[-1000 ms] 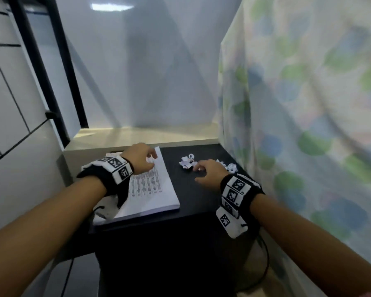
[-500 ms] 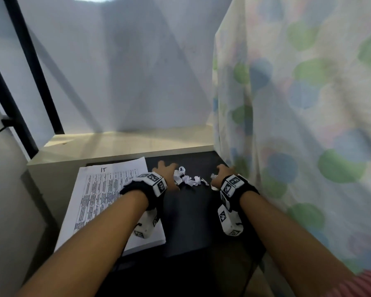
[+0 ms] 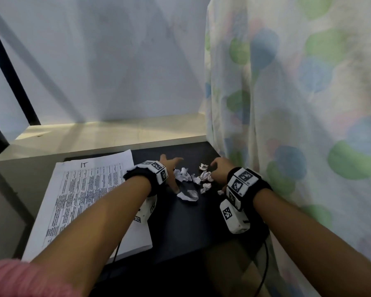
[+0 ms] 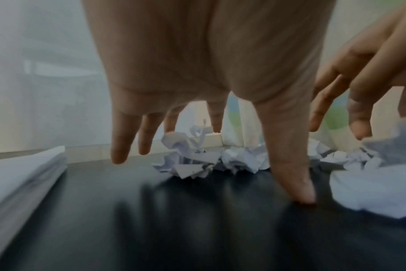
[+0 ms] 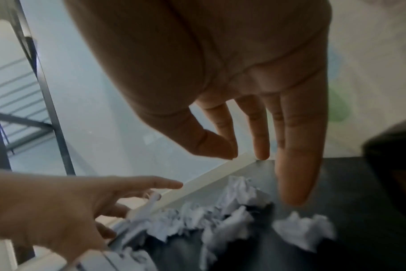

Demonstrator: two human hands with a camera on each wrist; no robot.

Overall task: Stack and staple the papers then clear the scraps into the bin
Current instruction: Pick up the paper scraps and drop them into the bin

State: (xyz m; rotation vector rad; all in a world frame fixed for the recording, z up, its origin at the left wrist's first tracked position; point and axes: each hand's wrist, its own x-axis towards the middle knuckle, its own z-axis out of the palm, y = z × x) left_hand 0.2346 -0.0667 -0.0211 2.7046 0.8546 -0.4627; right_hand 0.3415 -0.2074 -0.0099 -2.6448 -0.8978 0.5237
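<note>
Several crumpled white paper scraps (image 3: 192, 180) lie in a loose cluster on the black table (image 3: 186, 224), between my two hands. My left hand (image 3: 171, 171) hovers at their left with fingers spread and straight, its thumb tip (image 4: 301, 196) touching the tabletop. My right hand (image 3: 217, 170) is at their right, fingers extended downward over the scraps (image 5: 220, 218), holding nothing. The stack of printed papers (image 3: 84, 194), marked "IT" at the top, lies flat on the table's left side under my left forearm. I see no stapler and no bin.
A patterned curtain (image 3: 298, 103) with green and blue dots hangs close along the table's right edge. A pale ledge (image 3: 107, 136) runs behind the table below a white wall. A black post (image 3: 11, 67) stands at the far left.
My left hand left the paper stack and moved right to the scraps. My right hand stays by them. Both hands now flank the cluster, and the scraps lie bunched closer together.
</note>
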